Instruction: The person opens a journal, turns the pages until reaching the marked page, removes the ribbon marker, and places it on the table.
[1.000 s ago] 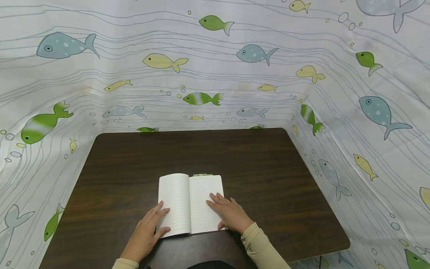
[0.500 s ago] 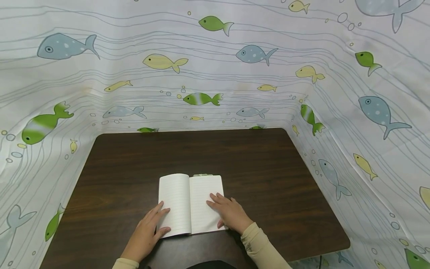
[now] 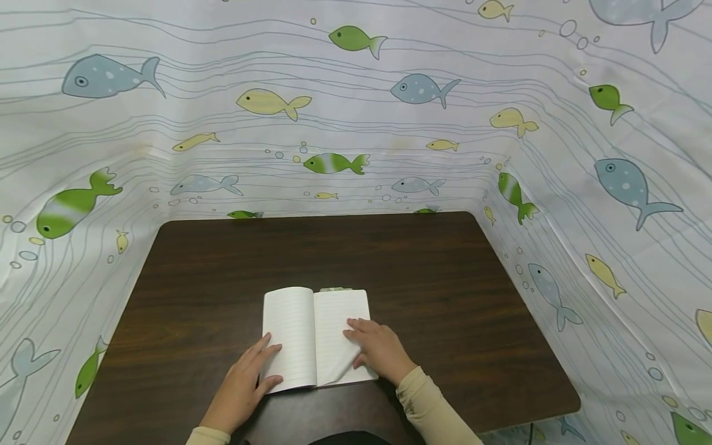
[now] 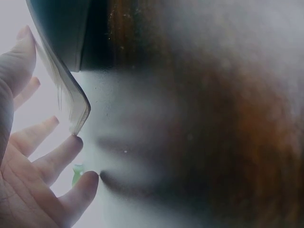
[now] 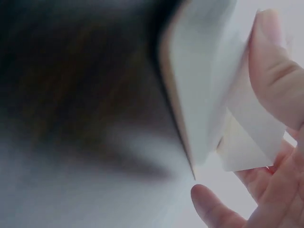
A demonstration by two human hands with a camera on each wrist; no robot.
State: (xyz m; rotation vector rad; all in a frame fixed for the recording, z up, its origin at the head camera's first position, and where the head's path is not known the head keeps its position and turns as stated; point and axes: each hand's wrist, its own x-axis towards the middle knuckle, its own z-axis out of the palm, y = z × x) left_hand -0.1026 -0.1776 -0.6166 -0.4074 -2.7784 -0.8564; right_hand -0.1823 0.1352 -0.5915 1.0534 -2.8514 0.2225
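An open lined notebook (image 3: 289, 337) lies on the dark wooden table (image 3: 267, 247). My left hand (image 3: 241, 383) rests along its left edge, fingers spread and fairly straight, thumb on the lower left page. In the left wrist view that hand's fingers (image 4: 57, 156) sit by the notebook's edge (image 4: 78, 104). On the right-hand side, my right hand (image 3: 384, 352) holds the lower corner of the right page (image 3: 346, 366), which is folded up from the sheets below. From the right wrist view, the lifted page (image 5: 256, 137) passes between the thumb (image 5: 273, 66) and the fingers.
A small patterned edge (image 3: 335, 288) sticks out above the top of the right page. White fabric (image 3: 389, 136) printed with fish surrounds the table on the back and both sides. A dark rounded shape (image 3: 350, 438) shows at the bottom of the head view.
My right hand has drawn its thumb inward and lifted the right page's lower corner, which lay flat before. The left hand and the notebook have stayed in place.
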